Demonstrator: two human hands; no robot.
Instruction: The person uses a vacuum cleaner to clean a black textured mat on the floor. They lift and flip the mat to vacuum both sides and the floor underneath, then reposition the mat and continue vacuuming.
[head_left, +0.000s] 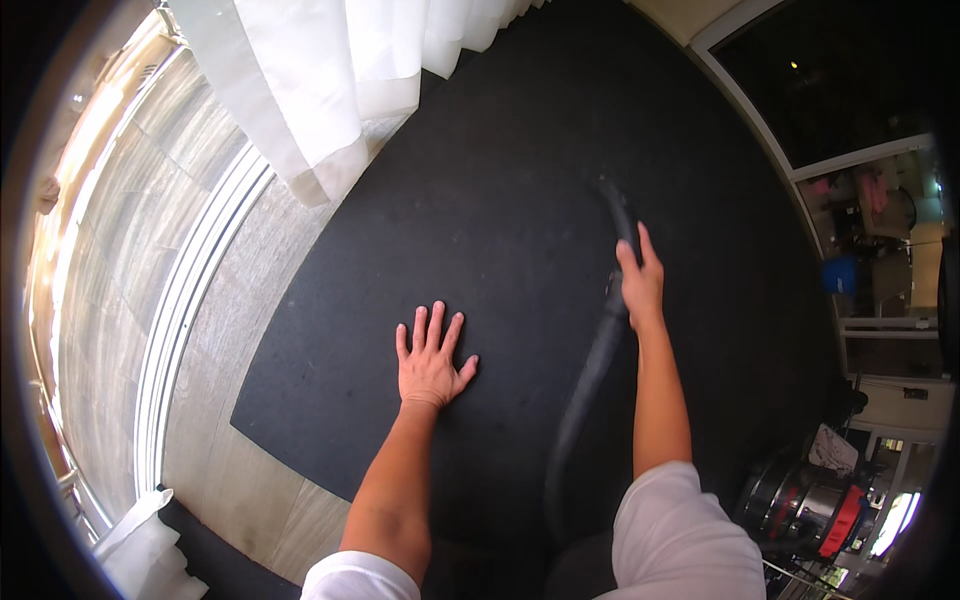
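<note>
Fingers spread, my left hand (431, 367) rests palm down on a black floor mat (465, 202). It holds nothing. To the right, my right hand (641, 281) grips the dark handle end of a vacuum hose (592, 367). From the grip the narrow tip points away from me and stands over the mat; whether it touches the surface cannot be told. The hose bends down towards my body, where its lower end is lost in the dark. Part of the handle is hidden by my fingers, and it looks blurred.
A canister vacuum cleaner (802, 506) with a metal drum and red trim stands at the lower right. White curtains (337, 67) hang at the upper left, beside a sliding-door track (202, 292). Wood-look flooring (262, 487) borders the mat. A glass-panelled wall (810, 165) runs along the right.
</note>
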